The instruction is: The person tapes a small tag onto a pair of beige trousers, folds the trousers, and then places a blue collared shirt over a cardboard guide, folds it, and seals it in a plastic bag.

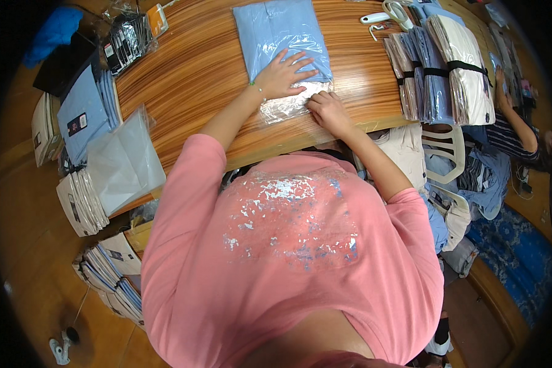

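A folded light-blue garment [276,30] lies on the wooden table in a clear plastic bag [279,110]. The bag's loose end, without cloth in it, points toward me and looks crinkled and shiny. My left hand [284,76] rests flat across the near part of the package, fingers spread. At the right edge of that loose end, my right hand [329,113] is closed, its fingers curled on the plastic. The exact pinch of its fingertips is partly hidden.
Bundled folded garments [435,70] with black bands stand at the table's right, a white-handled tool [374,18] beyond them. Clear bags [126,159] and garment stacks [80,122] lie left. A white plastic chair [448,153] with clothes and another person's arm [515,122] are at right.
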`<state>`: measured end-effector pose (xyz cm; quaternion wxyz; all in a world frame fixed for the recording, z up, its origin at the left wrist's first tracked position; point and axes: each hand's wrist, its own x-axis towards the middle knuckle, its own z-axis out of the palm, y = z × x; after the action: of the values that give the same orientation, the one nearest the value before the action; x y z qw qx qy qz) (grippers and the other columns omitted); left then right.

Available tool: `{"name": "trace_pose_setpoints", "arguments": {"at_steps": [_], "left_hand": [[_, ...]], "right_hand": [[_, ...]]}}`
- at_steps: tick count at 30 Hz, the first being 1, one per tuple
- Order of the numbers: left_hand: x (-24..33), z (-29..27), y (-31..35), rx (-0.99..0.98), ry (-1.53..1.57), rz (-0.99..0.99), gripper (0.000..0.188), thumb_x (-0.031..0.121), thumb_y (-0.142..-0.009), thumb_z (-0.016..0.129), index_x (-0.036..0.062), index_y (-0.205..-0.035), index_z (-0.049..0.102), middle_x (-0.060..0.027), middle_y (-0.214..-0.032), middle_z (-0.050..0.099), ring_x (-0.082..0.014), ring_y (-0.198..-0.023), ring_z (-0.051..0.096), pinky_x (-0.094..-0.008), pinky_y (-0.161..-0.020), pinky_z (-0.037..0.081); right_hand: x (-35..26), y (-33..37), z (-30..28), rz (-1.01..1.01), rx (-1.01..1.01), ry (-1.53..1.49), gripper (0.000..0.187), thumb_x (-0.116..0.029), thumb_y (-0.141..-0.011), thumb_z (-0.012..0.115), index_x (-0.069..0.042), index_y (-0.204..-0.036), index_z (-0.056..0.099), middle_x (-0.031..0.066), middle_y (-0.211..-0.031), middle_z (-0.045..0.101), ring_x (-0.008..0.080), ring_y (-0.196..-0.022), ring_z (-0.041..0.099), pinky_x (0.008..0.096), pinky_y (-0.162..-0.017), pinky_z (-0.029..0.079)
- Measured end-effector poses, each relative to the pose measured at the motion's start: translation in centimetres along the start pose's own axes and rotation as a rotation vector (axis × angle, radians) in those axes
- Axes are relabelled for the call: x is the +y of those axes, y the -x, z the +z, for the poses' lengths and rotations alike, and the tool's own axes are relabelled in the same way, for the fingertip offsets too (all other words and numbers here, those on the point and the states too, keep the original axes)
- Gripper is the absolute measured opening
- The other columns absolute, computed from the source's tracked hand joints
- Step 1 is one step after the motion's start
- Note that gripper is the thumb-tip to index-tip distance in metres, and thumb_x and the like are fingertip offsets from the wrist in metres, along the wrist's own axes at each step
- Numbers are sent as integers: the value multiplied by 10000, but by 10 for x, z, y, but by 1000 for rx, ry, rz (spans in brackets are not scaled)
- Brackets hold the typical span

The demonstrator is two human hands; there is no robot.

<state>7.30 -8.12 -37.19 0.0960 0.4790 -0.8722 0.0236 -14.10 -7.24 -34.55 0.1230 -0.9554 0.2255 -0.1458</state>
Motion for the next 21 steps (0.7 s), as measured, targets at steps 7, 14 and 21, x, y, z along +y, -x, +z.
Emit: {"name": "trace_pose_setpoints", "arguments": {"at_steps": [7,14,21], "left_hand": [[-2,4,1,28,14,-31,539,501,-850,501,330,-1352,399,7,-1447,322,-221,-1344,266,-523,-1086,200],[0,3,0,14,31,-32,553,513,-838,507,328,-1349,404,6,-1443,328,-216,-1341,271,-523,-1085,202],[0,0,1,8,8,-37,567,528,-837,499,313,-1352,399,3,-1441,327,-205,-1339,274,-509,-1084,212]], "right_hand": [[-3,7,-14,-64,55,-51,104,-92,-700,596,-62,-799,604,47,-742,529,220,-765,532,344,-684,462],[-8,15,-9,-55,88,-39,162,-79,-684,612,-53,-844,623,47,-743,523,221,-753,525,342,-678,458],[-14,24,-11,-42,109,-137,199,-76,-665,601,-45,-860,625,57,-742,506,234,-744,505,342,-672,447]]}}
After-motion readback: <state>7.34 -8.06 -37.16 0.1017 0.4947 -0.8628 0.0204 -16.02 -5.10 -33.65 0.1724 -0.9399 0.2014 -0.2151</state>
